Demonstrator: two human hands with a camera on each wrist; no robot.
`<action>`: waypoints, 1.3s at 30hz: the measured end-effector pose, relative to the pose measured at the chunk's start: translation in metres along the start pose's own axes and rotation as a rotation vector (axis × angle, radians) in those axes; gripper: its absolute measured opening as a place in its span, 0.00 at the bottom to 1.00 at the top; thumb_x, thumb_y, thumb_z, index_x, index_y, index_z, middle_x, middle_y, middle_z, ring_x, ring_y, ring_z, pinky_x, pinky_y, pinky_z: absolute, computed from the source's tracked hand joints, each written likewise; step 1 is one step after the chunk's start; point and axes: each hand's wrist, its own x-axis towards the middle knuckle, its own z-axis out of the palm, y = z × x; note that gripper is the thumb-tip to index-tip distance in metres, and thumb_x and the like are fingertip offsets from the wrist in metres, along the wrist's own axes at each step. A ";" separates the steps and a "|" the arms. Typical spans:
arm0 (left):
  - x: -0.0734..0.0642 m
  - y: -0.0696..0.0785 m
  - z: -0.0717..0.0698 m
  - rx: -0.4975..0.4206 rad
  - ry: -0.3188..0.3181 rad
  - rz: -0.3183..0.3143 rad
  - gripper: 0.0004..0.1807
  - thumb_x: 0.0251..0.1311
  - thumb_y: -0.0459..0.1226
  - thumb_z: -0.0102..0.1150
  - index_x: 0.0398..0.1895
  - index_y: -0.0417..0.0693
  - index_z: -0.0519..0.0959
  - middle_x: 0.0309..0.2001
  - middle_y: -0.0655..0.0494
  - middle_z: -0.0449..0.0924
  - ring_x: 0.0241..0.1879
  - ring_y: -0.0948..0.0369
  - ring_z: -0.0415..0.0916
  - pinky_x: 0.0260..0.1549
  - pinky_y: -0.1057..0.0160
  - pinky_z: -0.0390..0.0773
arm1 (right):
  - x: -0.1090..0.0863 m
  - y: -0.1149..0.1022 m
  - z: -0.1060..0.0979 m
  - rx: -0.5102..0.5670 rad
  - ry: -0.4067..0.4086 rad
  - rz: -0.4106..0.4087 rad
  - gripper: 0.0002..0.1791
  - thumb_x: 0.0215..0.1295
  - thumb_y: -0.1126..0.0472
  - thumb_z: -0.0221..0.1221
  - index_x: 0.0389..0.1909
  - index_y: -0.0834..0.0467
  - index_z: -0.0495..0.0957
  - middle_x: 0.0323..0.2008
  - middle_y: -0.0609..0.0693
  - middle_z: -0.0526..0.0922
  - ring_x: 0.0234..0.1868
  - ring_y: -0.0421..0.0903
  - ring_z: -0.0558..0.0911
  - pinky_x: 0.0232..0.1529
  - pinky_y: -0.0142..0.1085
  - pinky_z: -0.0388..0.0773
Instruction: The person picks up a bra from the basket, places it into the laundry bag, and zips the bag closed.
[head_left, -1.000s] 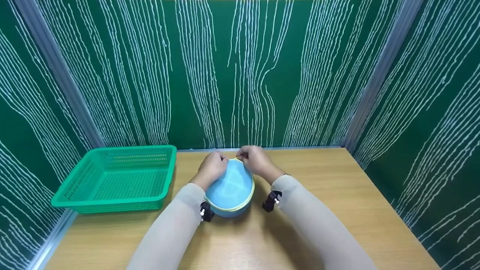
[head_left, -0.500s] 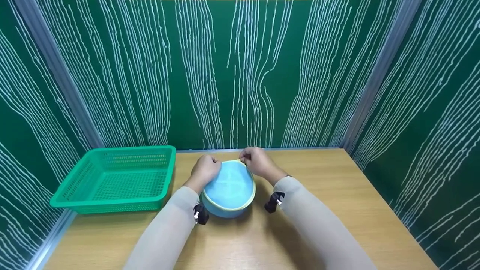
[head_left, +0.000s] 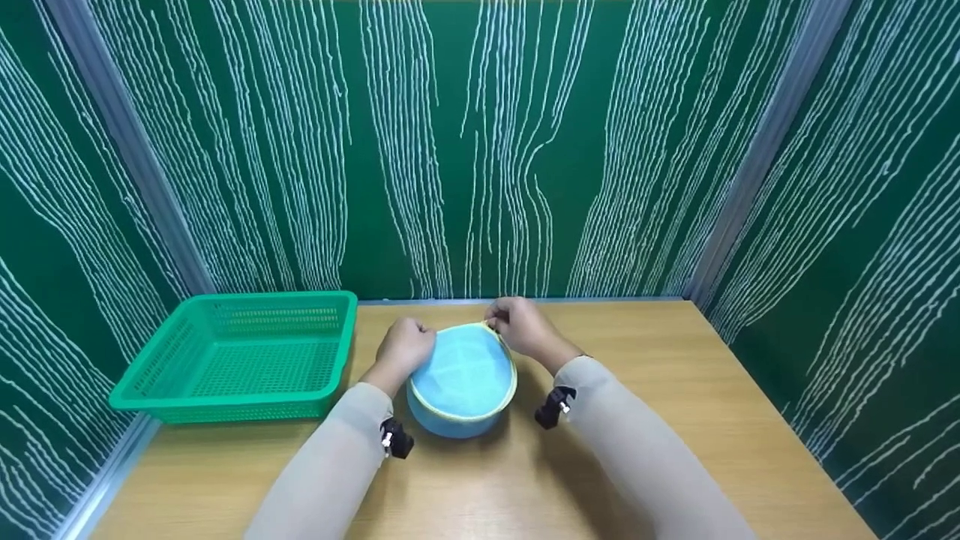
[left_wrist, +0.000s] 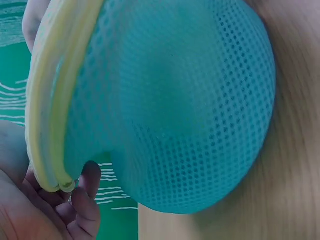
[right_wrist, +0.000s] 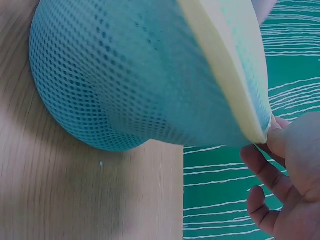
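A round blue mesh laundry bag [head_left: 463, 375] with yellow zipper trim stands on the table between my hands, its top tilted toward me. My left hand [head_left: 406, 346] pinches the trimmed rim at the far left. Thumb and fingers of my right hand [head_left: 522, 327] pinch the rim at the far right. Two yellow bands run side by side along the bag [left_wrist: 200, 105] in the left wrist view. One yellow edge of the bag [right_wrist: 125, 75] leads into the right fingertips in the right wrist view. Whether a zipper pull is between those fingertips, I cannot tell.
A green perforated plastic basket [head_left: 247, 367] stands at the left of the wooden table [head_left: 675, 390]. Green walls [head_left: 570, 150] with white wavy lines enclose the table's back and sides. Small black devices sit on both wrists.
My left hand has moved left and toward me along the rim, away from my right hand. The right hand has shifted slightly right. The bag's top has spread wider and rounder.
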 end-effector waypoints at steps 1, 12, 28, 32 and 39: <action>0.001 -0.002 0.001 -0.006 -0.002 -0.007 0.23 0.86 0.43 0.52 0.24 0.54 0.70 0.28 0.56 0.63 0.30 0.58 0.65 0.31 0.58 0.68 | 0.000 0.002 0.000 0.001 0.001 -0.002 0.10 0.82 0.71 0.63 0.45 0.56 0.90 0.46 0.53 0.93 0.50 0.49 0.89 0.57 0.44 0.91; 0.006 -0.015 0.007 -0.076 -0.037 -0.026 0.18 0.84 0.39 0.50 0.29 0.51 0.75 0.31 0.55 0.68 0.32 0.57 0.72 0.31 0.60 0.73 | -0.003 0.014 -0.005 0.002 0.034 0.007 0.08 0.83 0.69 0.63 0.45 0.57 0.90 0.44 0.54 0.92 0.48 0.49 0.90 0.53 0.45 0.92; -0.001 0.013 0.025 -0.060 0.000 0.129 0.18 0.88 0.43 0.56 0.67 0.45 0.87 0.66 0.46 0.87 0.70 0.47 0.84 0.75 0.42 0.81 | -0.002 0.004 0.000 -0.009 0.030 0.094 0.07 0.84 0.65 0.64 0.48 0.54 0.90 0.47 0.51 0.92 0.49 0.49 0.89 0.54 0.44 0.92; -0.001 0.023 0.028 -0.022 -0.023 0.196 0.19 0.90 0.44 0.54 0.68 0.45 0.86 0.69 0.46 0.84 0.72 0.47 0.81 0.76 0.42 0.80 | -0.001 0.002 -0.001 -0.014 0.027 0.080 0.07 0.84 0.65 0.64 0.49 0.55 0.91 0.47 0.51 0.92 0.50 0.49 0.90 0.56 0.45 0.92; 0.004 0.030 0.033 0.073 -0.036 0.244 0.20 0.91 0.44 0.52 0.71 0.45 0.85 0.74 0.47 0.79 0.75 0.47 0.77 0.79 0.42 0.76 | 0.001 0.001 0.000 -0.027 0.038 -0.007 0.07 0.83 0.67 0.64 0.49 0.58 0.91 0.47 0.53 0.93 0.50 0.50 0.90 0.55 0.46 0.92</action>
